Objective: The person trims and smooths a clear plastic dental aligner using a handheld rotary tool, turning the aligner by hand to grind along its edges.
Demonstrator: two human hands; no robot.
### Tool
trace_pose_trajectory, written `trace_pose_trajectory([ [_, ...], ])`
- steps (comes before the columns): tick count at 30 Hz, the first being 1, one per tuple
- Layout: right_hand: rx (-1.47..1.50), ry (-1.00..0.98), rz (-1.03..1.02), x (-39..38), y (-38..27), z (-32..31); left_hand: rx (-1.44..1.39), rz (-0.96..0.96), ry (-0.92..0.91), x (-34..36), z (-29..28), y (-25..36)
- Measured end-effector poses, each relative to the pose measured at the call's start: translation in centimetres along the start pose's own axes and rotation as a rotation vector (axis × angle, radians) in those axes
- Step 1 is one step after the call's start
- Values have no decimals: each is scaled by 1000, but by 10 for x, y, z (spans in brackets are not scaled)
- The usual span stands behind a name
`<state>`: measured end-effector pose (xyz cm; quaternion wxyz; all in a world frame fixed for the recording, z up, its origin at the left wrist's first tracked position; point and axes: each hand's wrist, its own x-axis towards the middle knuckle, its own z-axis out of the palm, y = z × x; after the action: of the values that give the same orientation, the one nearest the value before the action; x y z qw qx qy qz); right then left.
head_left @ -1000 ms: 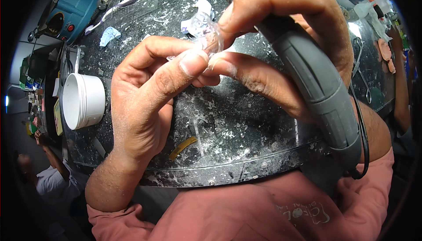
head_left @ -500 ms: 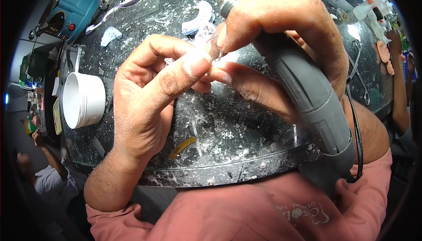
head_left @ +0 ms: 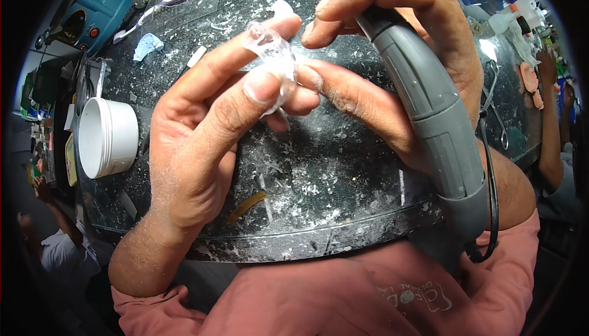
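Note:
My left hand (head_left: 202, 127) pinches a clear, crumpled-looking plastic piece (head_left: 273, 54) between its thumb and fingers near the middle of the view. My right hand (head_left: 451, 60) grips a grey rotary handpiece (head_left: 432, 121), whose black cord hangs from its lower end. The right thumb reaches across to the clear piece's right side, while the other right fingers curl over the top of the handpiece. The tool's tip is mostly hidden. Behind the clear piece, a small white piece (head_left: 283, 8) lies on the speckled black worktop (head_left: 313, 183), partly covered by my left fingers.
A white tub (head_left: 109, 137) and blue machine (head_left: 98, 14) sit left; a pale blue lump (head_left: 147, 46) and yellow strip (head_left: 246, 206) lie nearby. Scissor-like metal tools (head_left: 503, 133), pink pieces (head_left: 531, 81) and plastic bottles are right. Co-workers (head_left: 55, 244) (head_left: 552, 164) are at both edges.
My left fingers have spread upward, tilting the clear piece more upright and into fuller view. My right index finger has lifted off it, and the handpiece has shifted up, then slightly back.

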<state>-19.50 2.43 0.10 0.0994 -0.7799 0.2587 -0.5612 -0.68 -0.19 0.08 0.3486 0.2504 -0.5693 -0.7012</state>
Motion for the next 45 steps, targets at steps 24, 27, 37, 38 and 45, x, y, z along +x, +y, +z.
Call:
trace_pose_trajectory([
  [24, -96, -48, 58, 1, -13, 8, 144, 226, -28, -5, -4, -1],
  [27, -39, 20, 170, -5, -10, 9, 118, 181, -70, -4, -3, 2],
  [37, -164, 9, 385, -1, -27, -10, -124, -9, -18, -5, -2, 7],
  [38, -184, -12, 209, -5, -20, -13, -148, -23, -42, -4, -4, 8],
  [45, 1, 46, 141, 0, -23, 6, -179, -24, -27, -8, -7, 6],
])
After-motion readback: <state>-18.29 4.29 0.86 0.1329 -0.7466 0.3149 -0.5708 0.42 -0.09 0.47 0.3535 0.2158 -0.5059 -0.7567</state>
